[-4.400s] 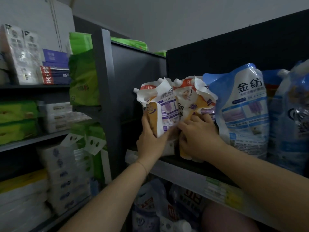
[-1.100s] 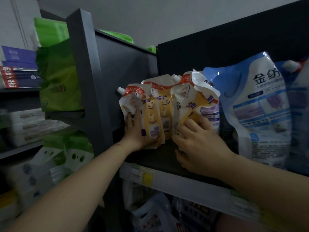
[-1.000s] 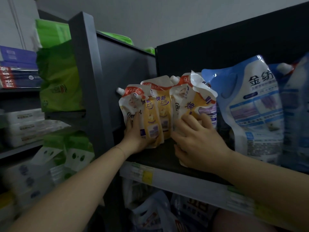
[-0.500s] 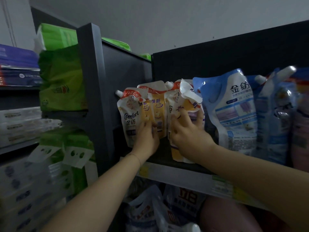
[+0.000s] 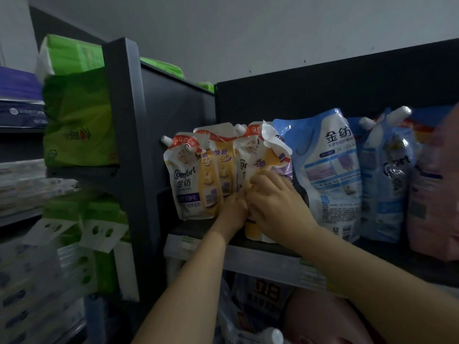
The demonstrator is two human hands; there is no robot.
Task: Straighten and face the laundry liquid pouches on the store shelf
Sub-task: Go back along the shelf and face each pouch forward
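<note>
Three yellow-and-white Comfort pouches stand at the left end of the dark shelf (image 5: 268, 260). The leftmost pouch (image 5: 191, 180) is upright, label to the front, and nothing touches it. A second pouch (image 5: 223, 165) stands just behind it. My right hand (image 5: 278, 207) grips the front of the rightmost yellow pouch (image 5: 263, 155), whose top is crumpled and tilted. My left hand (image 5: 233, 209) presses against that pouch's lower left edge with its fingertips hidden. To the right stand a large blue pouch (image 5: 330, 170), another blue pouch (image 5: 390, 175) and a pink pouch (image 5: 434, 199).
A dark upright panel (image 5: 129, 145) bounds the shelf on the left. Green packs (image 5: 77, 115) and white tissue packs (image 5: 29, 184) fill the neighbouring rack. Price tags (image 5: 188, 244) line the shelf's front rail. More pouches (image 5: 248, 319) lie on the shelf below.
My left hand has slid right and down off the two left pouches to meet my right hand at the rightmost yellow pouch. The leftmost pouch now stands free, facing front.
</note>
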